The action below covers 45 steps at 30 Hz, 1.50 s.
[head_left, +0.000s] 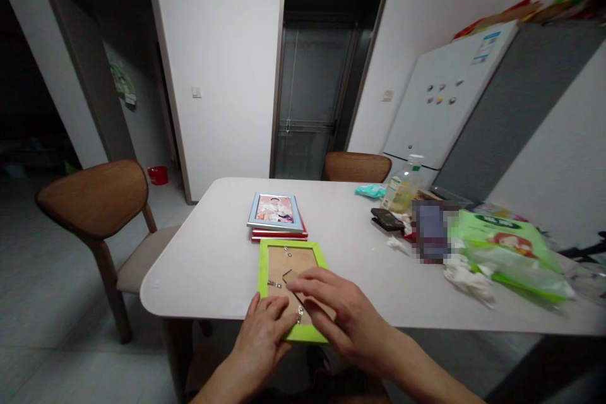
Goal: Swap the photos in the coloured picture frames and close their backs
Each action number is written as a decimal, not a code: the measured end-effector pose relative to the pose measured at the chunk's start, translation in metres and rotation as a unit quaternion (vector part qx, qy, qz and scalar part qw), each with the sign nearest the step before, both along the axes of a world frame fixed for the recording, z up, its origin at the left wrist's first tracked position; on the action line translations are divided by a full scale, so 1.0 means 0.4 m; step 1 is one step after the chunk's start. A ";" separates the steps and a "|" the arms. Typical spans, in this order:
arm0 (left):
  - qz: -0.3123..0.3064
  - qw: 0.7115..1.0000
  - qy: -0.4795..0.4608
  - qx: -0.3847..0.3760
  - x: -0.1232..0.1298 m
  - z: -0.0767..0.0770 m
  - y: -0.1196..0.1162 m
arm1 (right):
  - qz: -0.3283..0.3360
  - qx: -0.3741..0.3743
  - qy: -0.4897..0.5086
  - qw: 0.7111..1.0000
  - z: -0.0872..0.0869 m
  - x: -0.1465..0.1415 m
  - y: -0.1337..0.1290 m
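A picture frame [264, 265] with a bright green border lies back side up, its lower end reaching past the table's front edge. Its brown backing board [303, 259] carries small metal clips and a thin dark stand or slot line, partly hidden by my fingers. My left hand [265, 334] grips the lower left corner, thumb close to the bottom clip [300, 314]. Over the right half of the board is my right hand [350, 309], fingers stretched out and apart. Just behind sits a stack of frames, a light blue photo frame [250, 218] on top of red ones [303, 235].
The white table [203, 265] bears a bottle [402, 189], a black wallet-like item [387, 219], crumpled tissues [468, 281] and a green plastic package [511, 240] at right. Wooden chairs [99, 196] stand at the left and far side. A fridge [445, 88] is back right.
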State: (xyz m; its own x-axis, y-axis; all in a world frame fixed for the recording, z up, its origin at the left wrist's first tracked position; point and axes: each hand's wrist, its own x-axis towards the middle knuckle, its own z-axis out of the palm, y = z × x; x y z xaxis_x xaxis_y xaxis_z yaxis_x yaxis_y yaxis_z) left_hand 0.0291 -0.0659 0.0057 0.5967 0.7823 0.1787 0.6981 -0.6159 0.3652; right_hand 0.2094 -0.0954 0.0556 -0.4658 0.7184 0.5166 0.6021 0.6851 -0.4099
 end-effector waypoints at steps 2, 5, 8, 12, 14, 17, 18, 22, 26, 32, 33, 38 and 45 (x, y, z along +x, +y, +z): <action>-0.020 1.000 0.012 0.005 -0.001 0.004 0.000 | -0.055 -0.014 -0.042 0.998 0.019 0.014 0.056; -0.024 1.000 0.015 0.010 0.000 0.008 0.000 | -0.071 -0.022 -0.098 0.992 -0.077 0.032 0.055; -0.022 0.999 0.026 0.013 0.001 0.008 0.000 | -0.078 -0.008 -0.093 0.993 -0.148 0.039 0.025; -0.020 0.999 0.041 0.016 0.003 0.010 -0.003 | -0.088 -0.007 -0.061 0.994 -0.144 0.035 0.022; -0.014 0.998 0.050 0.023 0.012 0.016 -0.006 | -0.100 -0.006 -0.020 0.995 -0.139 0.035 0.030; 0.010 0.997 0.054 0.048 0.049 0.023 -0.008 | -0.154 -0.023 0.078 0.985 -0.146 0.040 0.043; 0.006 0.997 0.054 0.059 0.067 0.022 -0.008 | -0.181 -0.037 0.117 0.976 -0.149 0.043 0.048; -0.058 0.993 0.078 0.069 0.144 -0.004 -0.003 | -0.237 -0.136 0.257 0.927 -0.148 0.063 0.064; -0.075 0.991 0.093 0.062 0.174 -0.014 -0.008 | -0.241 -0.212 0.386 0.865 -0.135 0.094 0.067; -0.047 0.987 -0.126 0.089 0.154 0.121 -0.019 | -0.179 -0.330 0.565 0.735 -0.140 0.086 0.054; -0.023 0.976 -0.200 0.082 0.156 0.145 -0.020 | -0.161 -0.351 0.581 0.716 -0.139 0.073 0.052; 0.070 0.864 -0.498 -0.044 0.197 0.181 -0.014 | -0.094 -0.354 0.657 0.659 -0.123 0.032 0.056; 0.038 0.830 -0.520 -0.197 0.248 0.092 0.067 | -0.347 -0.294 0.517 0.725 -0.136 0.274 0.132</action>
